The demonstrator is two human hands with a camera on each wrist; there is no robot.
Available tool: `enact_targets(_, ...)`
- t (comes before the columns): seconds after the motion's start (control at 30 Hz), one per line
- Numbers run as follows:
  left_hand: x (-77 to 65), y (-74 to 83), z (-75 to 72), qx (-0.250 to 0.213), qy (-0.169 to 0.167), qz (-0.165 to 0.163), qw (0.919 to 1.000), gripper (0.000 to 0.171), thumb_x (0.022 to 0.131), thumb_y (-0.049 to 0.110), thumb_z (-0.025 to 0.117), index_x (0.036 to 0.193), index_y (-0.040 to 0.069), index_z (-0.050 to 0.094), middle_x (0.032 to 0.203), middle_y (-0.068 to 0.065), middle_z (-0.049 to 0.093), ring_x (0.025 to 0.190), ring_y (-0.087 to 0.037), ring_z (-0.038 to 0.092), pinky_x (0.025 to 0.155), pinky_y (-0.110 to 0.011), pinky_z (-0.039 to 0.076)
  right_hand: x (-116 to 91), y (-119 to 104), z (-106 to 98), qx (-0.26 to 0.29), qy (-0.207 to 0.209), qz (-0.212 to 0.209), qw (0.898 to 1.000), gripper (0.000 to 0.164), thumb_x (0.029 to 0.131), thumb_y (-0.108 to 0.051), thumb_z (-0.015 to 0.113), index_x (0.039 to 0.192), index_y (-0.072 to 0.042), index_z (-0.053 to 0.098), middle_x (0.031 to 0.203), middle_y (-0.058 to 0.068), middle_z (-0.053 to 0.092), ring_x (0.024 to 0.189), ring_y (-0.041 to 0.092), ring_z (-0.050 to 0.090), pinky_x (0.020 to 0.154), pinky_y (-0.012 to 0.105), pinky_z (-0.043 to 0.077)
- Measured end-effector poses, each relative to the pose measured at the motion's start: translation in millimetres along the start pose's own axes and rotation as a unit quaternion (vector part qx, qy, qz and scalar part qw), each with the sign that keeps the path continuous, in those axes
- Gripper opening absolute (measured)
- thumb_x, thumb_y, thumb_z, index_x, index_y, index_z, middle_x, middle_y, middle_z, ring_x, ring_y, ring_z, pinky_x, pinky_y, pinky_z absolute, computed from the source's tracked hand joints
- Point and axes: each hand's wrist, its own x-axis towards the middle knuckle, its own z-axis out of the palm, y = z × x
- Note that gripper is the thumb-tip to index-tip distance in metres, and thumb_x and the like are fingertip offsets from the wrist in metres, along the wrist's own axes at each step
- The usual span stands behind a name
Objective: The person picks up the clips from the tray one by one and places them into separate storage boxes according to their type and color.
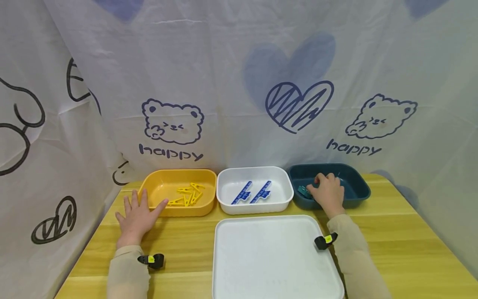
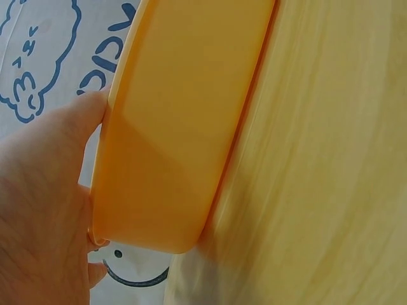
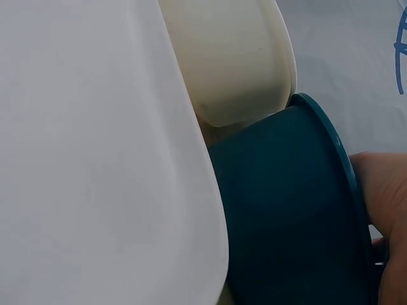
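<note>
My left hand (image 1: 136,218) rests with spread, straight fingers at the near left corner of a yellow bin (image 1: 157,211). Several yellow clothespins (image 1: 192,195) lie inside that bin. In the left wrist view, the fingers lie along the bin's rim. My right hand (image 1: 329,193) reaches down into a dark teal bin (image 1: 354,203), its thumb and fingers bent. The thumb tip is right at a small teal clip-like piece (image 1: 304,191); I cannot tell whether it is pinched. In the right wrist view, the teal bin's wall hides the fingertips.
Between the coloured bins stands a white bin (image 1: 255,209) with two blue ruler-like strips (image 1: 242,192). A large white tray (image 1: 276,257) lies in front, its right edge beside my right forearm. A printed cloth (image 1: 239,137) hangs close behind the bins.
</note>
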Motion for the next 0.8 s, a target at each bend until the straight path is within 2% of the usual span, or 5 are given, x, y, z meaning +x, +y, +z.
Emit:
enact_targets(0.37,2.5,0.7,-1.4,0.003,0.023,0.007,0.9997,0.106,0.088,0.078,0.035,0.156,0.004,0.003,0.158,-0.033,-0.011,0.143,-0.054,-0.018,0.103,-0.081,-0.01,-9.9,7.0,-10.8,0.001,0.036,-0.017,0.999,0.03,0.088,-0.033,0.061,0.099,-0.005,0.058,0.106,0.022,0.048,0.094,0.038,0.039,0.075,0.051,0.037)
enact_targets(0.6,3.5,5.3,-4.5,0.014,0.062,0.025,0.9977,0.1,0.09,0.071,0.043,0.156,0.003,0.011,0.158,-0.035,0.006,0.144,-0.057,-0.008,0.104,-0.082,-0.003,-22.5,12.7,-23.0,0.013,0.065,-0.03,0.997,0.027,0.09,-0.031,0.059,0.096,-0.004,0.057,0.103,0.021,0.048,0.092,0.037,0.038,0.073,0.049,0.035)
enact_targets(0.8,1.7,16.3,-10.9,0.008,0.095,0.037,0.9948,0.09,0.094,0.065,0.044,0.155,0.004,0.019,0.157,-0.033,0.015,0.145,-0.056,-0.001,0.106,-0.08,0.0,-35.3,18.6,-34.4,0.021,0.07,-0.047,0.996,0.026,0.09,-0.03,0.058,0.096,-0.005,0.058,0.105,0.023,0.049,0.091,0.038,0.038,0.071,0.049,0.033)
